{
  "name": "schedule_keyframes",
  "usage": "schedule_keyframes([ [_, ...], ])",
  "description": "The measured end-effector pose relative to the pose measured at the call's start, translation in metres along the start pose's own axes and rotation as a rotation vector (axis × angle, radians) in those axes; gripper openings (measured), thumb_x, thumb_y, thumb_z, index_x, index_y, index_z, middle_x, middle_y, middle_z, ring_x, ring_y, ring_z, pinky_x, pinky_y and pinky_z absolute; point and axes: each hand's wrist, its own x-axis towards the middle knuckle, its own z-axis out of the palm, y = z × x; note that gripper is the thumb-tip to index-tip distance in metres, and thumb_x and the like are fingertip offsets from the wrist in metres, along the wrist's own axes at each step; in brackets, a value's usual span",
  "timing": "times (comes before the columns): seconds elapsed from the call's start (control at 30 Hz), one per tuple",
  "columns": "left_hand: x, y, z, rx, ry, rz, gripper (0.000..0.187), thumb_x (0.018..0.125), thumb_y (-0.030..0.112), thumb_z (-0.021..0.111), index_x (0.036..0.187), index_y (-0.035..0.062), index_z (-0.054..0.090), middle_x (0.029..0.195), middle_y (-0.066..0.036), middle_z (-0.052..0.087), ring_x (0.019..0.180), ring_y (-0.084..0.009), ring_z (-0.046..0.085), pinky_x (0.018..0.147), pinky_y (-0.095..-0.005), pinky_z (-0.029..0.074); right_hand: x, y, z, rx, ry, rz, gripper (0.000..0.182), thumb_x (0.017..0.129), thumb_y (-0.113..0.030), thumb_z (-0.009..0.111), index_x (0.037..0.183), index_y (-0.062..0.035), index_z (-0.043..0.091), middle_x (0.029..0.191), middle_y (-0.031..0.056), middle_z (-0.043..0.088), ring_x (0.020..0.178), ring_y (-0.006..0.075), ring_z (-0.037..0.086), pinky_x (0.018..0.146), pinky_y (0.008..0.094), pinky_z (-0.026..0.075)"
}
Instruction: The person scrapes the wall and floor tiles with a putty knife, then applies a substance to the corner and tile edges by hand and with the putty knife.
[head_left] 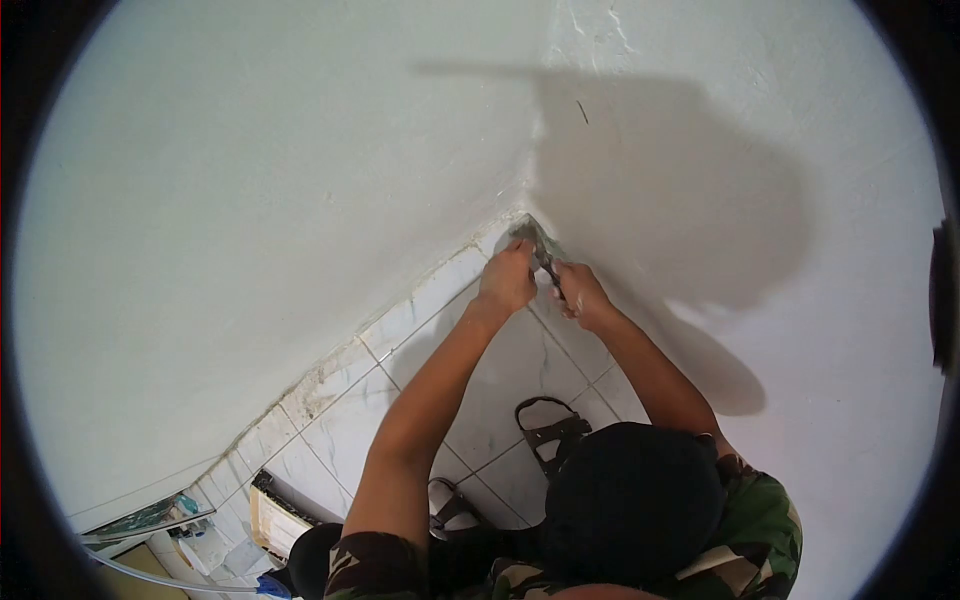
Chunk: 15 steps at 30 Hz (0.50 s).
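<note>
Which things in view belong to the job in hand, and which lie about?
In the job:
dark tool, gripped by the right hand
left hand, at the tool's head
wall corner

Apparently lying about:
pale boxlike object
hose
blue item, unclear

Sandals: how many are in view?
2: one sandal on the tiles, up and left of the head; a second sandal lower, farther left. Others may be hidden.

A thin, dark hand tool (546,263) is held at a slant. Its far end is put close to the low wall corner (530,207). Its handle is partly covered.
</note>
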Motion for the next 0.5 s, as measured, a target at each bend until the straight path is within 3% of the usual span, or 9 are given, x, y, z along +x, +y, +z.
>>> schedule_keyframes([
  [0.07, -0.017, -0.005, 0.003, -0.068, 0.092, -0.007, 0.042, 0.074, -0.003, 0.064, 0.114, -0.0041, 0.055, 0.115, -0.026, 0.06, 0.109, -0.0427, 0.062, 0.09, -0.0464, 0.054, 0.004, 0.017, -0.018, -0.389, 0.177, -0.226, 0.031, 0.103, -0.029, 0.046, 0.086, -0.0042, 0.052, 0.065, 0.0071, 0.055, 0.049, 0.0203, 0.05, 0.046, 0.0331, 0.039],
  [0.1, -0.024, -0.008, 0.006, -0.151, 0.177, -0.018, 0.047, 0.074, -0.003, 0.064, 0.12, -0.0049, 0.054, 0.121, -0.028, 0.058, 0.114, -0.0445, 0.059, 0.095, -0.0476, 0.051, 0.0, 0.019, -0.018, -0.386, 0.175, -0.222, 0.031, 0.103, -0.029, 0.046, 0.086, -0.0042, 0.052, 0.065, 0.0071, 0.055, 0.049, 0.0203, 0.05, 0.046, 0.0331, 0.039],
  [0.17, -0.035, 0.008, -0.001, -0.101, 0.256, 0.072, 0.05, 0.075, -0.002, 0.063, 0.124, -0.0049, 0.053, 0.127, -0.027, 0.055, 0.12, -0.0433, 0.055, 0.101, -0.0474, 0.047, -0.011, 0.019, -0.015, -0.734, 0.46, -0.709, 0.025, 0.098, -0.022, 0.052, 0.095, 0.0028, 0.054, 0.08, 0.0241, 0.063, 0.076, 0.0399, 0.065, 0.073, 0.0494, 0.049],
  [0.2, -0.037, 0.014, -0.002, -0.045, 0.342, 0.171, 0.054, 0.076, 0.0, 0.062, 0.129, -0.0049, 0.052, 0.134, -0.026, 0.051, 0.126, -0.0421, 0.051, 0.107, -0.0472, 0.043, -0.01, 0.02, -0.015, -0.731, 0.462, -0.699, 0.025, 0.098, -0.022, 0.052, 0.095, 0.0028, 0.054, 0.08, 0.0241, 0.063, 0.076, 0.0399, 0.065, 0.073, 0.0494, 0.049],
  [0.3, -0.03, 0.019, 0.008, 0.067, 0.265, 0.273, 0.054, 0.08, 0.003, 0.06, 0.132, -0.0048, 0.051, 0.14, -0.023, 0.047, 0.136, -0.0383, 0.041, 0.113, -0.0466, 0.035, -0.005, 0.023, -0.012, -0.948, 0.396, -0.683, 0.024, 0.095, -0.019, 0.055, 0.107, 0.0012, 0.055, 0.089, 0.0281, 0.064, 0.083, 0.0452, 0.064, 0.075, 0.0523, 0.049],
  [0.4, -0.019, -0.002, 0.037, 0.231, 0.113, 0.21, 0.053, 0.083, 0.007, 0.06, 0.134, -0.0047, 0.051, 0.138, -0.023, 0.049, 0.139, -0.0362, 0.039, 0.116, -0.0451, 0.031, -0.005, 0.033, -0.008, -0.955, 0.419, -0.768, 0.031, 0.092, -0.018, 0.058, 0.118, -0.0016, 0.055, 0.087, 0.0266, 0.064, 0.082, 0.0443, 0.065, 0.075, 0.0521, 0.051],
  [0.5, -0.009, -0.013, 0.052, 0.278, 0.158, 0.244, 0.052, 0.084, 0.013, 0.062, 0.133, -0.0053, 0.052, 0.136, -0.024, 0.052, 0.14, -0.0359, 0.038, 0.115, -0.0437, 0.032, -0.012, 0.029, -0.006, -1.115, 0.438, -0.747, 0.031, 0.09, -0.018, 0.06, 0.119, -0.0047, 0.058, 0.085, 0.0258, 0.065, 0.083, 0.044, 0.066, 0.075, 0.0525, 0.052],
])
